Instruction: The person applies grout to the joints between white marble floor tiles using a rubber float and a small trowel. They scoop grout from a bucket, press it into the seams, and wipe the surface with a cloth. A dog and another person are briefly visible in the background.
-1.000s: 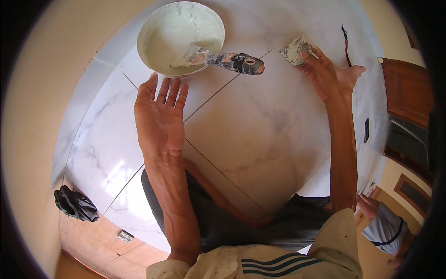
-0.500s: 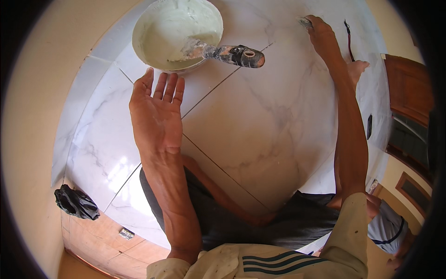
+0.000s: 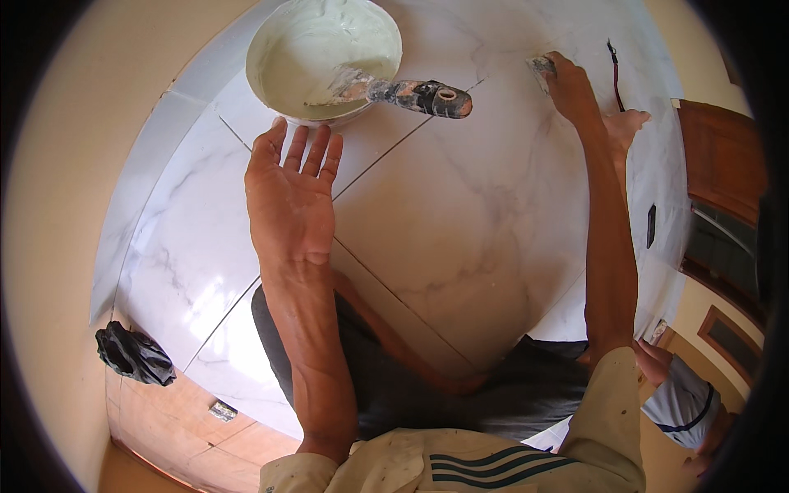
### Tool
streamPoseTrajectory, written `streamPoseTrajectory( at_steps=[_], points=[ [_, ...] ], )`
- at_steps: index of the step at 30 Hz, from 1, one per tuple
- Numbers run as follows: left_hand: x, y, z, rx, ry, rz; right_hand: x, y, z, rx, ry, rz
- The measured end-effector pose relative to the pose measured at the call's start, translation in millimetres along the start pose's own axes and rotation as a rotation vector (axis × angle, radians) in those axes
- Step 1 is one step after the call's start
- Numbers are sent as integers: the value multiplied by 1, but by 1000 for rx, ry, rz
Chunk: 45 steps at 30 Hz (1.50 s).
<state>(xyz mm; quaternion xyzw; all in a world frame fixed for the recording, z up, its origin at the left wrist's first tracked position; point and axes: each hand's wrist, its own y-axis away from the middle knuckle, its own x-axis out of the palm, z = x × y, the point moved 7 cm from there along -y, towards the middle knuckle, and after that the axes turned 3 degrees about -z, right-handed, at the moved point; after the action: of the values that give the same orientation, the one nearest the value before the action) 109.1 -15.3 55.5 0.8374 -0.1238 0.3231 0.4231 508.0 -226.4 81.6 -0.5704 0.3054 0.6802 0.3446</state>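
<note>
My left hand [image 3: 294, 201] lies palm up with its fingers stretched out. Its fingertips meet the near edge of a white bowl [image 3: 256, 62]; I cannot tell whether they bear its weight. Pale, wet paste coats the inside of the bowl. A putty knife [image 3: 423, 97] rests in it, its caked blade in the paste and its dark, worn handle sticking out to the right over the rim. Far right, my right hand [image 3: 573, 89] is closed on a small, flat scraper [image 3: 541, 69] smeared with grey-white, held at the marbled tile floor [image 3: 460, 214].
A bare foot [image 3: 626, 127] shows beside my right forearm. Close to it are a dark red cable end [image 3: 615, 74] and a small black strip [image 3: 652, 226]. A black plastic bag [image 3: 136, 353] lies at lower left by the wall. Another person's sleeve [image 3: 682, 403] is at lower right.
My right hand has come slightly nearer, and more of the scraper shows. The left hand and bowl sit slightly farther right in the picture, as do nearby tile joints.
</note>
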Motion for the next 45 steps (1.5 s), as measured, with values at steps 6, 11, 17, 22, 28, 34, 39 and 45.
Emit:
streamPoseTrajectory(
  at_steps=[6, 11, 17, 22, 28, 34, 39, 45],
  points=[
    [-12, -1, -10, 16, 7, -55, 35, 85, 123, -344, -399, 343],
    [-6, 1, -4, -4, 23, -31, 6, 67, 100, -378, -386, -222],
    [-10, -4, -6, 14, 16, -57, 50, 164, 142, -613, -304, -133],
    [-9, -3, 3, 34, -31, -97, -5, 83, 103, -377, -241, -178],
    [3, -9, 8, 89, -158, -121, 48, 102, 144, -487, 7, -290],
    [-2, -6, 0, 90, -165, -83, 22, 144, 185, -391, -496, 448],
    [7, -3, 11, 41, -202, 2, 4, 90, 122, -449, -436, -134],
    [-3, -4, 5, 45, -219, -60, 52, 217, 194, -746, -345, 5]
  ],
)
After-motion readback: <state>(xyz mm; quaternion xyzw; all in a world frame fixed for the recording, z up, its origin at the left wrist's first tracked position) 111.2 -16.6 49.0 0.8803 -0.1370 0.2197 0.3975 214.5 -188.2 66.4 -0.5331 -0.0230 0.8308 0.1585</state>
